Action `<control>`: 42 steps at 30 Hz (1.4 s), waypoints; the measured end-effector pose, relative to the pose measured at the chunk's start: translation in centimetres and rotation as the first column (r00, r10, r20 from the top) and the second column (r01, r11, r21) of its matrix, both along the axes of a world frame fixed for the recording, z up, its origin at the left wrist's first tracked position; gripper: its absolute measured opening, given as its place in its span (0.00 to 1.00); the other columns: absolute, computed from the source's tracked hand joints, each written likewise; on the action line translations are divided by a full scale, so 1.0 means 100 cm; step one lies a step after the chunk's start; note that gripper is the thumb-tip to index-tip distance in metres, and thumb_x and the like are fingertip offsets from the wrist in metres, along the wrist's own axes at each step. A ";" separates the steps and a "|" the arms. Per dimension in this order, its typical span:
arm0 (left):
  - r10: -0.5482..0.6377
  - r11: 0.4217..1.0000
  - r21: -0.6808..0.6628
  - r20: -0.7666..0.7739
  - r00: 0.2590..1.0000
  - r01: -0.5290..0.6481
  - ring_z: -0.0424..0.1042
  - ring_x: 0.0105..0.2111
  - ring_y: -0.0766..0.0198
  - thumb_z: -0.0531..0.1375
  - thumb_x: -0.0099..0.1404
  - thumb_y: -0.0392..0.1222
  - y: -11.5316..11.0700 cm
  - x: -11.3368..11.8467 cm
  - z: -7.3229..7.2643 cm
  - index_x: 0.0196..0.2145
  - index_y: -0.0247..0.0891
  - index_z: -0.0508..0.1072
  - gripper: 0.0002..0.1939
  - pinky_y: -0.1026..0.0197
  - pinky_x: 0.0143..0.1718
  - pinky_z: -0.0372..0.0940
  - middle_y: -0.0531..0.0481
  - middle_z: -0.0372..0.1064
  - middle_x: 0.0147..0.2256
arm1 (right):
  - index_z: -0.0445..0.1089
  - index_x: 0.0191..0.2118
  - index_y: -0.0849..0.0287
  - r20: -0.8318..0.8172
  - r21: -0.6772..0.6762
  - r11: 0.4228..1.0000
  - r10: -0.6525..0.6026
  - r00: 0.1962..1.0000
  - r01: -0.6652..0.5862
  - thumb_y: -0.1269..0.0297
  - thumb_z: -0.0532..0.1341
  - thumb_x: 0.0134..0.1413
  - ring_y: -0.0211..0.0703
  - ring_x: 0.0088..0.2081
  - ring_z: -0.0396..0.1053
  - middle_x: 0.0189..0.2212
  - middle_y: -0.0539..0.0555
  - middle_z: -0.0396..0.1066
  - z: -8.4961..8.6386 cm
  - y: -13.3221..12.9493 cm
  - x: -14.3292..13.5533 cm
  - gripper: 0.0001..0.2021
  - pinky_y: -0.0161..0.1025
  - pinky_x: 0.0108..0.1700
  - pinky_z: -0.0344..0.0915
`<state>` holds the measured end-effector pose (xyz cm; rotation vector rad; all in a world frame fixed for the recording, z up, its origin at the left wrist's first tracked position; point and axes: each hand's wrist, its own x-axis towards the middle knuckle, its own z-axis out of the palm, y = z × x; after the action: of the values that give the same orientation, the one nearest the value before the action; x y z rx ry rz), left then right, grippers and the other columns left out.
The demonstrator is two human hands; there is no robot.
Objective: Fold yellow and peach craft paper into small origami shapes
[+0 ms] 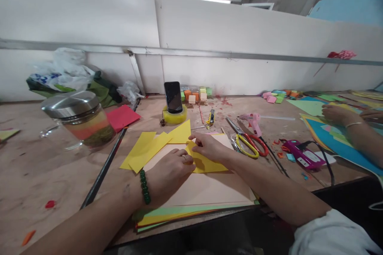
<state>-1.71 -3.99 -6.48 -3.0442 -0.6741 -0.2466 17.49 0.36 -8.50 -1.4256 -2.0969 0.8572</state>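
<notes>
Bare forearms reach over the desk's [38, 175] front edge, leading to two hands working close together above a stack of coloured paper [206, 189]. The stack lies near that edge, probably to serve as a flat, clean pad within easy reach. On its pale top sheet is a yellow sheet [209, 164], between and partly under the hands. The left hand [172, 167], with its ring and green bead bracelet [145, 187], has its fingers curled in and closed on the sheet's left side, seemingly to steady it. The right hand [209, 147] has thumb and fingertips together on the upper edge, a grip suited to guiding the paper; the palm side is hidden. Loose yellow pieces [140, 147] overlap the stack's far left corner, off the working spot. Behind them, a phone [173, 97] stands upright in a roll of tape [174, 116], which keeps it propped towards the wearer. Scissors [245, 136] lie just right of the stack, handles towards the right arm, beside a pink glue gun [253, 121]. Towards the desk's left side sits a lidded glass jug [98, 127], well apart from the paper being held.
</notes>
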 end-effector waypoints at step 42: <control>0.127 0.992 0.006 -0.184 0.975 -0.128 0.69 0.38 0.53 0.56 0.61 0.30 -0.029 -0.008 0.012 0.31 0.36 0.73 0.07 0.45 0.57 0.50 0.45 0.72 0.32 | 0.71 0.34 0.64 0.802 0.236 0.790 0.170 0.572 -0.566 0.80 0.57 0.57 0.46 0.37 0.63 0.33 0.58 0.70 0.011 -0.106 0.048 0.08 0.40 0.40 0.63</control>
<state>-2.52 -6.84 -5.28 -2.9629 -0.8526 0.0384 22.32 -10.28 -7.40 -1.1393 -3.0389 -0.2643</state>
